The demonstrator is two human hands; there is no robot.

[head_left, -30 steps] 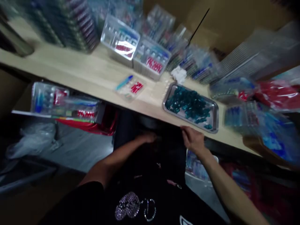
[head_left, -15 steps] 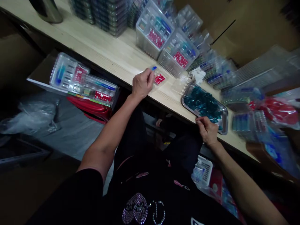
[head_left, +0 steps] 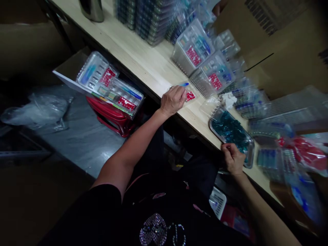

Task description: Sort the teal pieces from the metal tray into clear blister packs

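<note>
My left hand (head_left: 173,101) is closed, knuckles up, over a clear plastic blister tray on the table's near side. Most of that tray is hidden beneath it. A red packet with white marks (head_left: 190,96) and the tip of a blue stick-like piece (head_left: 184,84) show past the fingers. My right hand (head_left: 233,159) has its fingers pinched together at the table edge, beside a metal tray (head_left: 251,160) heaped with shiny teal packets (head_left: 230,130). What either hand holds, if anything, is hidden or too small to make out.
Filled clear trays stand in stacks (head_left: 194,51) behind my left hand. More trays lie in an open carton (head_left: 69,82) on a red stool (head_left: 112,118) at left. A metal cup (head_left: 92,10) stands at the far left; red plastic-wrapped goods (head_left: 307,150) lie at right.
The view has turned, so the table and goods appear shifted, mostly to the right. Both hands stay closed in nearly the same places relative to the trays.
</note>
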